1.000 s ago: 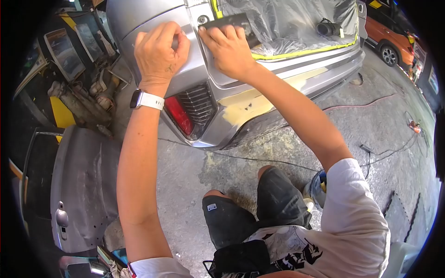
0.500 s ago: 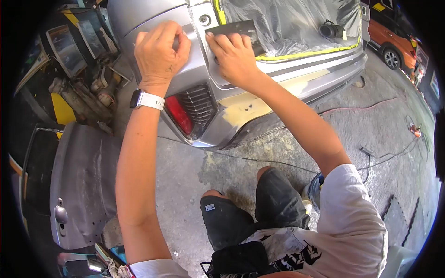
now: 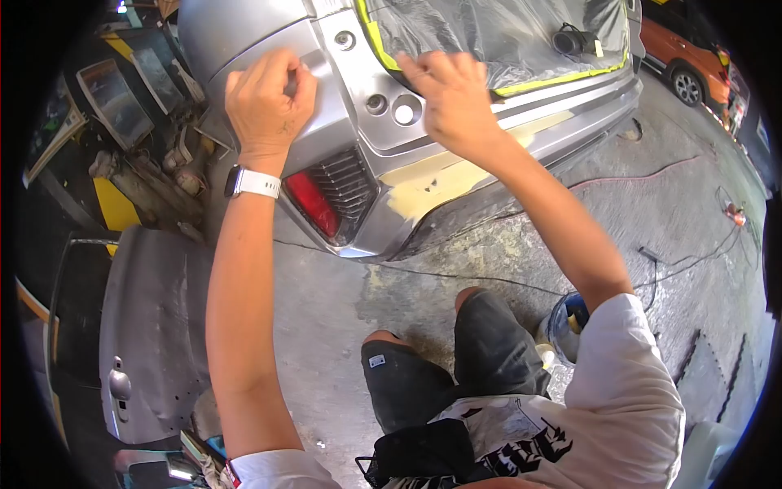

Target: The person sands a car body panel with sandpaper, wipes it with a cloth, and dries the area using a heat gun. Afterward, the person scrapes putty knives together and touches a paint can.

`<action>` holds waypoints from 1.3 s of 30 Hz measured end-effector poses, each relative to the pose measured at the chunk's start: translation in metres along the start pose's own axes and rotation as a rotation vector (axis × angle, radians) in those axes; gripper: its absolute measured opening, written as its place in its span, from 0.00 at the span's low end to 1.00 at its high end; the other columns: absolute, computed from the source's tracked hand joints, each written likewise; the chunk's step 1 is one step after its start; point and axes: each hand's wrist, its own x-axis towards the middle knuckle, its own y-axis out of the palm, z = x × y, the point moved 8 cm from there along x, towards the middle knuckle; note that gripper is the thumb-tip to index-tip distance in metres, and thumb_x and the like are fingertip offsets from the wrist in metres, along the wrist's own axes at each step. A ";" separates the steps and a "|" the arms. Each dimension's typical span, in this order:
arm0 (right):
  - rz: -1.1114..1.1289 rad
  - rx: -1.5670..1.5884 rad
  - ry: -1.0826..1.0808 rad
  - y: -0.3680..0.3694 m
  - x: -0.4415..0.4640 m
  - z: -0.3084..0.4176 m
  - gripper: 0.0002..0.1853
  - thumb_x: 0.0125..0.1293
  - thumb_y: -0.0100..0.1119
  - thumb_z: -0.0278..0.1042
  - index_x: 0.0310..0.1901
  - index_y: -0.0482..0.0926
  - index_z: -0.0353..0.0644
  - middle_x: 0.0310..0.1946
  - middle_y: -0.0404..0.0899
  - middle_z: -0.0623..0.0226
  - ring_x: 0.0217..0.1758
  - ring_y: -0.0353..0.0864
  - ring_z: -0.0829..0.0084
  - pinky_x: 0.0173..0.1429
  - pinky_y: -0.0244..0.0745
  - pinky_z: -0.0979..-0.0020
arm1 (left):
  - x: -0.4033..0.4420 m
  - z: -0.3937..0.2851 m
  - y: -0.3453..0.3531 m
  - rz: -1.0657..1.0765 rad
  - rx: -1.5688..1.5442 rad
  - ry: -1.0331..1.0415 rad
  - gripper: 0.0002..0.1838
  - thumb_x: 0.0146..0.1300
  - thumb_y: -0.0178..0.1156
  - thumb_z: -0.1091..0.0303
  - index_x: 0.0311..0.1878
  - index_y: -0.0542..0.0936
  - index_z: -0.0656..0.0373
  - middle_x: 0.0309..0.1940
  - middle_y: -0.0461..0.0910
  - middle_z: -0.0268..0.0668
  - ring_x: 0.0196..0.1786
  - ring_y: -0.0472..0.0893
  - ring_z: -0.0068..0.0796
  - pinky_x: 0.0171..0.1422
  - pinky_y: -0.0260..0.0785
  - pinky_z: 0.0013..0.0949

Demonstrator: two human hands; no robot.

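Observation:
My left hand (image 3: 271, 96) is curled closed over the silver body panel (image 3: 330, 102) above the red tail light (image 3: 312, 204). Whatever its fingers hold, if anything, is hidden. Blurred by motion, my right hand (image 3: 456, 102) is over the lower edge of the opening covered with clear plastic film (image 3: 521, 41) and yellow-green tape (image 3: 376, 41). Its fingers are bent, and dark edges show beside them, but I cannot make out the thing under them. To the left of this hand, round recesses (image 3: 376, 104) show in the panel. Yellowish filler (image 3: 428, 183) covers part of the bumper below.
A grey car door (image 3: 155, 334) stands at the left, below stacked panels and parts (image 3: 114, 98). A bucket (image 3: 562, 326) is beside my knees. Cables (image 3: 481, 279) cross the concrete floor, and an orange car (image 3: 680, 49) is parked at the upper right.
My right hand has moved right and slightly down, uncovering recesses in the panel. The dark sheet under its fingers earlier is no longer clearly visible. My left hand stays curled on the body.

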 end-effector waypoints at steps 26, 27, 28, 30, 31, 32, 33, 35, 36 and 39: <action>0.310 -0.246 1.085 -0.271 -0.564 -0.151 0.35 0.61 0.43 0.14 0.71 0.75 0.44 0.64 0.73 0.53 0.68 0.72 0.53 0.72 0.66 0.57 | -0.013 0.022 0.012 0.184 0.197 -0.250 0.05 0.60 0.69 0.70 0.33 0.82 0.58 0.20 0.78 0.29 0.25 0.74 0.21 0.33 0.68 0.28; 0.334 -0.247 1.076 -0.268 -0.561 -0.150 0.35 0.61 0.43 0.14 0.71 0.75 0.44 0.64 0.74 0.53 0.68 0.72 0.53 0.72 0.66 0.57 | -0.013 0.021 0.012 0.194 0.192 -0.255 0.05 0.60 0.69 0.70 0.33 0.82 0.58 0.20 0.78 0.29 0.25 0.74 0.21 0.33 0.68 0.28; 0.359 -0.273 1.057 -0.267 -0.557 -0.150 0.35 0.60 0.43 0.14 0.70 0.75 0.44 0.63 0.74 0.53 0.67 0.73 0.52 0.72 0.65 0.57 | -0.012 0.021 0.012 0.196 0.197 -0.263 0.05 0.61 0.70 0.70 0.34 0.82 0.58 0.21 0.78 0.29 0.25 0.74 0.21 0.33 0.68 0.28; 0.351 -0.257 1.037 -0.270 -0.546 -0.149 0.34 0.60 0.43 0.15 0.69 0.76 0.44 0.60 0.75 0.53 0.66 0.74 0.52 0.71 0.67 0.56 | -0.013 0.025 0.013 0.198 0.184 -0.277 0.05 0.61 0.70 0.70 0.35 0.83 0.58 0.22 0.79 0.30 0.26 0.75 0.20 0.33 0.69 0.28; 0.335 -0.244 1.042 -0.271 -0.545 -0.149 0.34 0.60 0.43 0.15 0.69 0.77 0.44 0.60 0.75 0.53 0.66 0.74 0.53 0.71 0.67 0.56 | -0.014 0.028 0.013 0.183 0.145 -0.291 0.05 0.61 0.70 0.69 0.34 0.83 0.58 0.22 0.79 0.30 0.26 0.75 0.20 0.33 0.69 0.28; 0.333 -0.242 1.039 -0.273 -0.546 -0.149 0.33 0.60 0.44 0.15 0.68 0.77 0.44 0.59 0.75 0.53 0.65 0.75 0.53 0.70 0.68 0.56 | -0.016 0.028 0.012 0.177 0.158 -0.284 0.05 0.61 0.70 0.69 0.34 0.83 0.58 0.22 0.79 0.29 0.26 0.74 0.20 0.33 0.68 0.28; 0.327 -0.245 1.026 -0.275 -0.544 -0.148 0.33 0.60 0.44 0.15 0.68 0.77 0.44 0.59 0.75 0.53 0.65 0.75 0.53 0.70 0.68 0.56 | -0.013 0.020 0.012 0.167 0.177 -0.274 0.05 0.61 0.70 0.69 0.34 0.83 0.58 0.21 0.79 0.29 0.25 0.74 0.20 0.33 0.68 0.28; 0.342 -0.223 1.061 -0.277 -0.541 -0.148 0.31 0.63 0.43 0.15 0.68 0.76 0.41 0.60 0.75 0.52 0.64 0.76 0.52 0.71 0.69 0.58 | -0.012 0.017 0.011 0.146 0.159 -0.242 0.05 0.61 0.70 0.69 0.33 0.83 0.57 0.21 0.79 0.29 0.26 0.75 0.21 0.33 0.68 0.27; 0.368 -0.274 1.026 -0.278 -0.536 -0.147 0.30 0.64 0.44 0.15 0.68 0.76 0.41 0.59 0.75 0.51 0.62 0.77 0.51 0.69 0.70 0.58 | -0.015 0.029 0.011 0.179 0.119 -0.224 0.05 0.60 0.71 0.69 0.33 0.84 0.56 0.22 0.80 0.29 0.27 0.77 0.21 0.35 0.70 0.27; 0.423 -0.323 0.952 -0.276 -0.542 -0.143 0.31 0.57 0.45 0.15 0.64 0.78 0.37 0.57 0.76 0.48 0.62 0.76 0.46 0.68 0.69 0.52 | -0.008 0.009 0.010 0.105 0.147 -0.144 0.08 0.57 0.73 0.64 0.28 0.83 0.54 0.20 0.81 0.33 0.23 0.78 0.30 0.29 0.70 0.34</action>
